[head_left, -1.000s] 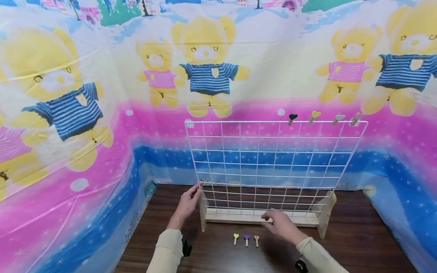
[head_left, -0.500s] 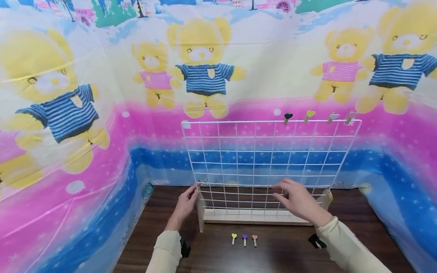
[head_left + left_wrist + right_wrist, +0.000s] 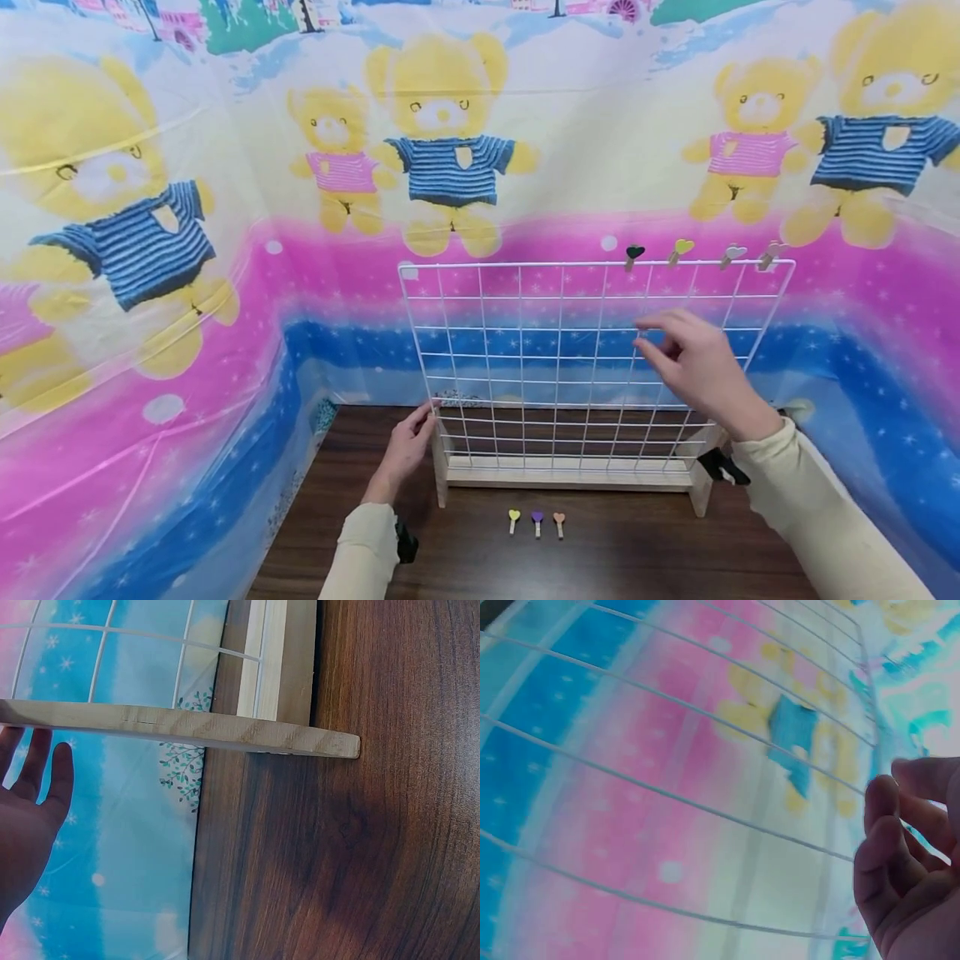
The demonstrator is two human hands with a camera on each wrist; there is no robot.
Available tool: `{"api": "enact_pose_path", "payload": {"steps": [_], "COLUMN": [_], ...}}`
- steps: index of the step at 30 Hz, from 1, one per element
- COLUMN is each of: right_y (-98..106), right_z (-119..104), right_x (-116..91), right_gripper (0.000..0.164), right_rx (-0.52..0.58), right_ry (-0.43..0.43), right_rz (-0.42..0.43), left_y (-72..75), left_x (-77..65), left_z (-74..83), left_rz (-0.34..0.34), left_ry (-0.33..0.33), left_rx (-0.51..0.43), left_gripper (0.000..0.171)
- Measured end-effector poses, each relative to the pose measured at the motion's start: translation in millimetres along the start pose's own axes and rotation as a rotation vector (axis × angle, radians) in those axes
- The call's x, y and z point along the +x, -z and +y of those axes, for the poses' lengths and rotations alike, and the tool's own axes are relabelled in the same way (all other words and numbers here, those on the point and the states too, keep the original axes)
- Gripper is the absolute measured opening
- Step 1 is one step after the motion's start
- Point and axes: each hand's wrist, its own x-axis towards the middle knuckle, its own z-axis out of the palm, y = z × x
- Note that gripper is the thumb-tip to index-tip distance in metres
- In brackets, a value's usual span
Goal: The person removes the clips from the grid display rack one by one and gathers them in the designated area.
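Note:
My left hand (image 3: 408, 446) touches the left edge of the white wire grid (image 3: 558, 357) with its fingertips, just above the wooden foot (image 3: 247, 733) of its stand. In the left wrist view its fingers (image 3: 61, 769) reach behind that wooden piece. My right hand (image 3: 693, 362) is raised before the right half of the grid, thumb and forefinger tips close together. The right wrist view shows its fingers (image 3: 881, 847) bent; I cannot tell whether a small clip is between the tips. Black, yellow, white and pale pink heart clothespins (image 3: 681, 250) sit along the grid's top right.
A yellow heart clothespin (image 3: 513, 521), a purple one (image 3: 537, 522) and an orange one (image 3: 559, 523) lie in a row on the dark wood table (image 3: 450, 567), in front of the stand's wooden base (image 3: 570, 477). A cloth printed with bears (image 3: 600, 150) hangs behind and at both sides.
My right hand has risen from low by the stand's base, up and to the right, to the grid's upper right part. The left hand stays at the grid's left edge.

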Motion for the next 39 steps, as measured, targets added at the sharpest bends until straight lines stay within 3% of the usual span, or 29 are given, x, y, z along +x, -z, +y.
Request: {"api": "enact_pose_path", "payload": {"steps": [6,11,14,21,26,34,39], "right_y": [15.3,17.3,16.6,13.8,11.9,11.7,13.1], "right_z": [-10.3,-15.6,-17.0,-18.2,-17.2,-11.7,-11.9], "right_x": [33.3,52.1,58.9,69.4,75.0,81.0,81.5], "right_gripper": [0.034,0.038,0.04,0.042,0.038,0.029,0.028], "right_rx": [0.043,0.089,0.099,0.128,0.137,0.136,0.134], "right_ry": [0.052,0.018,-0.022,-0.202,-0.246,-0.259,-0.304], "right_rz": [0.214,0.287,0.27,0.104,0.038,0.039,0.022], "left_y": [0.1,0.5,0.5,1.1,2.0,4.8,2.9], "left_x": [0.7,1.0,0.6,0.9,0.3,-9.5,-3.3], "left_z": [-0.2,-1.5,-1.4,-0.3,0.1,30.5,11.6], "left_rz": [-0.004,-0.005,-0.005,0.002,-0.008,-0.026,-0.008], "left_ry": [0.023,0.02,0.027,0.016,0.023,0.011,-0.007], "left_rx": [0.007,0.005,0.008,0.005,0.019,-0.02,0.011], "left_gripper": [0.037,0.038,0.038,0.037,0.038,0.036,0.035]}}
